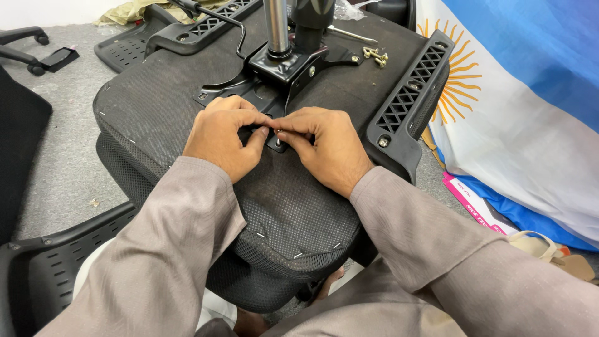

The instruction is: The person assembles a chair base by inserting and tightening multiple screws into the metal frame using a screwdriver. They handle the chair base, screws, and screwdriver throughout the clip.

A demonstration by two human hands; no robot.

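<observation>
An upturned office chair seat [187,118] is laid underside-up, its black metal mounting plate [284,68] already set in place below the gas column [276,25]. A small fastener at the plate's near corner [279,145] is pinched between the fingers of the left hand [223,136] and right hand [324,146]. Loose screws [376,57] are left waiting on the seat, so fastening looks unfinished.

Whatever the fingers [269,126] pinch is covered by them — too small to tell; the metal column [276,25] is cut off at the top edge.
</observation>
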